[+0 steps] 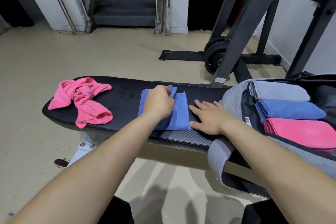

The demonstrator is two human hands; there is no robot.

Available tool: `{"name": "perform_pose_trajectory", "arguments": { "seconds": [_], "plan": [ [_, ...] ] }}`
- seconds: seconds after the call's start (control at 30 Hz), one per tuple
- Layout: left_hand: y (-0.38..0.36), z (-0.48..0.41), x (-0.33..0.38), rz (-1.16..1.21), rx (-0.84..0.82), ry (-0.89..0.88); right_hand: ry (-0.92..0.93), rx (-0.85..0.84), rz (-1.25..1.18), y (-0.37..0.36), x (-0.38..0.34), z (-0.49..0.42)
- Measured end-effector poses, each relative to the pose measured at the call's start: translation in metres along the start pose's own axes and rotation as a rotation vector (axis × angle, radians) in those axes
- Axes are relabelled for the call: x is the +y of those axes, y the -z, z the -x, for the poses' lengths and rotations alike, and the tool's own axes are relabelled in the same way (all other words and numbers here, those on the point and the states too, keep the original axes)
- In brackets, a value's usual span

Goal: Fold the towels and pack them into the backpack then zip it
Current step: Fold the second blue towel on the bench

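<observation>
A partly folded blue towel point(179, 112) lies in the middle of the black bench point(125, 100). My left hand point(159, 102) rests on it and pinches its far edge, lifting a fold. My right hand point(209, 116) lies flat with fingers spread on the bench, just right of the towel's edge. A crumpled pink towel point(85, 100) sits at the bench's left end. At the right, the open grey backpack point(232, 96) holds three folded towels: grey point(280, 90), blue point(291, 109) and pink point(301, 131).
A grey backpack strap point(218, 158) hangs over the bench's near edge. Behind the bench stands a black rack frame point(241, 23) with weight plates point(214, 54) on the floor. Stairs point(125, 5) rise at the back. Beige floor surrounds the bench.
</observation>
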State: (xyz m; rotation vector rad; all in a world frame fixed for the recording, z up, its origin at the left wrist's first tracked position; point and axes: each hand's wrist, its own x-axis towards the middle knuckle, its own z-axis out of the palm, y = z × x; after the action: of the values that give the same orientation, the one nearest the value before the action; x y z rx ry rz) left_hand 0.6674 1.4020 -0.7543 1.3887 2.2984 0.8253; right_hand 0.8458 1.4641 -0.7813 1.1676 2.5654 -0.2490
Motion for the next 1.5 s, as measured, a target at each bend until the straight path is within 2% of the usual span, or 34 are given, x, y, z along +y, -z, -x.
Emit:
{"name": "perform_pose_trajectory", "arguments": {
  "seconds": [0.3, 0.47, 0.57, 0.63, 0.7, 0.8, 0.87, 0.97, 1.07, 1.2, 1.33, 1.43, 1.5],
  "plan": [
    [-0.026, 0.009, 0.022, -0.003, 0.016, -0.058, -0.009, -0.008, -0.020, -0.008, -0.001, -0.005],
    [-0.038, 0.021, 0.019, -0.040, -0.125, -0.084, 0.001, 0.003, -0.082, 0.002, 0.002, -0.002],
    [-0.018, 0.017, 0.015, 0.102, -0.052, -0.108, -0.072, 0.276, -0.254, 0.014, 0.002, -0.001],
    [0.001, 0.012, 0.005, 0.014, 0.100, -0.168, -0.067, 0.479, -0.312, 0.021, -0.004, -0.005],
    [0.011, 0.009, -0.015, -0.141, 0.136, -0.181, 0.048, 0.546, -0.317, 0.027, -0.016, -0.013],
    [0.003, 0.011, -0.040, -0.307, -0.093, -0.196, 0.212, 0.403, -0.205, 0.025, -0.037, -0.029],
    [-0.008, 0.015, -0.047, -0.414, -0.213, -0.221, 0.199, 0.251, -0.125, 0.014, -0.038, -0.039],
    [-0.019, 0.020, -0.056, -0.509, -0.252, -0.229, 0.144, 0.105, -0.085, -0.003, -0.029, -0.044],
    [-0.025, 0.023, -0.068, -0.584, -0.281, -0.260, 0.129, 0.085, -0.113, -0.015, -0.027, -0.044],
    [-0.021, 0.020, -0.069, -0.517, -0.303, -0.272, 0.109, 0.082, -0.106, -0.011, -0.027, -0.045],
    [-0.004, 0.020, -0.072, -0.443, -0.336, -0.298, 0.151, 0.284, -0.175, 0.006, -0.027, -0.053],
    [0.010, 0.018, -0.084, -0.409, -0.357, -0.346, 0.132, 0.211, -0.301, 0.014, -0.033, -0.053],
    [0.019, 0.014, -0.093, -0.339, -0.315, -0.349, 0.116, 0.221, -0.242, 0.017, -0.041, -0.048]
  ]
}}
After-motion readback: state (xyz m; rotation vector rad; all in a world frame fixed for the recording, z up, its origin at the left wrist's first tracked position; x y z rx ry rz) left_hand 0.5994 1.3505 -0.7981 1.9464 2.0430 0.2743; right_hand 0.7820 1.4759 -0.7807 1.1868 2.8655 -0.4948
